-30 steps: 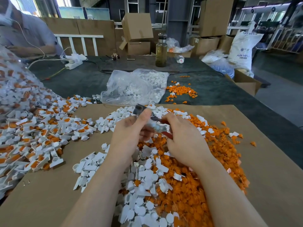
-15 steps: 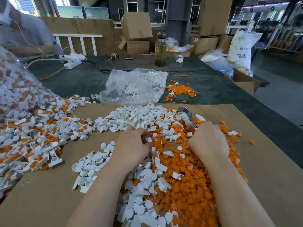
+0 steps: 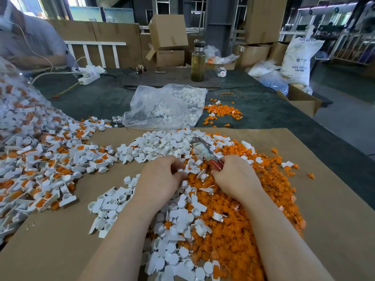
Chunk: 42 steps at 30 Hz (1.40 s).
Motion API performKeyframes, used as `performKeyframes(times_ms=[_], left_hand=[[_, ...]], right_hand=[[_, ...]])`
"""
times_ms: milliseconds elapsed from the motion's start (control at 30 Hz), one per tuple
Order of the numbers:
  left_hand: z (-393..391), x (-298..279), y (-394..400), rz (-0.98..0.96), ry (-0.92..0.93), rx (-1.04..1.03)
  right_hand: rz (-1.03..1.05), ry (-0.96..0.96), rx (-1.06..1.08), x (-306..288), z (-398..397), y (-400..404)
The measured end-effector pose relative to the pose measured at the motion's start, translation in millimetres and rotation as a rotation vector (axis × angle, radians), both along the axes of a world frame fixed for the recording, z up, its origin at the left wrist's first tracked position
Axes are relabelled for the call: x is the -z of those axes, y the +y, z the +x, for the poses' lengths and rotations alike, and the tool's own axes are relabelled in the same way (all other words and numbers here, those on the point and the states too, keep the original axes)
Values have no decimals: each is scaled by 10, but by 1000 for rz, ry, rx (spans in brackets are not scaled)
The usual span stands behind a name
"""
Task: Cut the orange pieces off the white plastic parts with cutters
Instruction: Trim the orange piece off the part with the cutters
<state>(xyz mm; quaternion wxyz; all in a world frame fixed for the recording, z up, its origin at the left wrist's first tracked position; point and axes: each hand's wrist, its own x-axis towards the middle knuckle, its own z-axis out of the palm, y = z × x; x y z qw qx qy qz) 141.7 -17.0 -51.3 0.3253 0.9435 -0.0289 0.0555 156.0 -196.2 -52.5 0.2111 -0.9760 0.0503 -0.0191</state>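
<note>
Your right hand [image 3: 235, 177] grips the red-handled metal cutters [image 3: 205, 152] by the handles; the blades point away from you, resting on the heap of loose white plastic parts [image 3: 154, 146] at the far edge of the brown cardboard sheet [image 3: 334, 209]. Your left hand [image 3: 162, 177] is curled, fingertips pinching into white bits near the sheet's centre; can't tell if it holds one part. Uncut white-and-orange parts [image 3: 46, 165] lie off the sheet's left edge. Cut orange plastic pieces [image 3: 243, 230] pile on the sheet's right half, w/ white ones mixed in.

Risks, as judged: blades lie close to your left fingers, so a blind squeeze could nip skin. Sorted and unsorted piles touch at the sheet's left edge, so uncut parts may get missed. Orange offcuts near the sheet's right edge could scatter off.
</note>
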Motion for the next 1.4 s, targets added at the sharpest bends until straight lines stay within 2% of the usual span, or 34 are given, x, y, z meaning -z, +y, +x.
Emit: performKeyframes(times_ms=[167,233,367,433,500,667,867,1100,1400], left_hand=[[-20,-74,-44,-230,-6,-37],[-32,-95,-61,-329,2,-48],[-60,-135,-86,-555,37,-69],[-63,-144,-93,-651,72,-73],[-68,-159,-97,-780,118,-79],[-77,-182,-106,-922,175,-61],[-101,-184,-110,-834,71,-83],[-140,-220,-182,-972,82,-151],[-135,-240,-191,-1156,120,-203]], right_hand=[[67,-70,-18,13,-2,-31],[222,-90,-38,6,-3,-31],[681,-65,-29,-45,-32,27],[797,-55,-26,-77,-52,50],[817,-59,-55,-104,-69,65],[873,-110,-125,-132,-110,118],[922,-178,-128,-124,-122,160],[988,-203,-156,-130,-135,208],[866,-282,-153,-133,-133,237]])
